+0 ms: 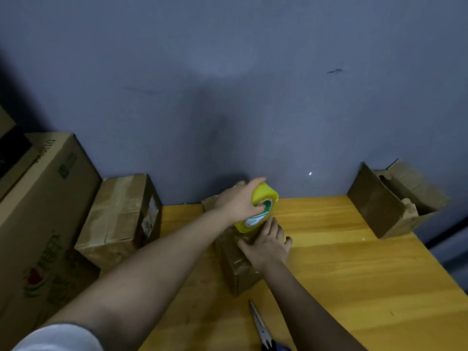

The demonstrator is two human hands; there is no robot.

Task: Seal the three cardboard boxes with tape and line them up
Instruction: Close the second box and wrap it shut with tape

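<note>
The left hand (238,198) grips the yellow tape roll (258,207) over the middle box (238,259) at the table's (354,262) centre. The right hand (266,245) presses flat on that box's top, just at 6 o'clock of the roll. A taped box (119,219) stands at 9 o'clock, an open box (390,198) at 2 o'clock. Scissors (260,325) lie at 6 o'clock, near the edge.
</note>
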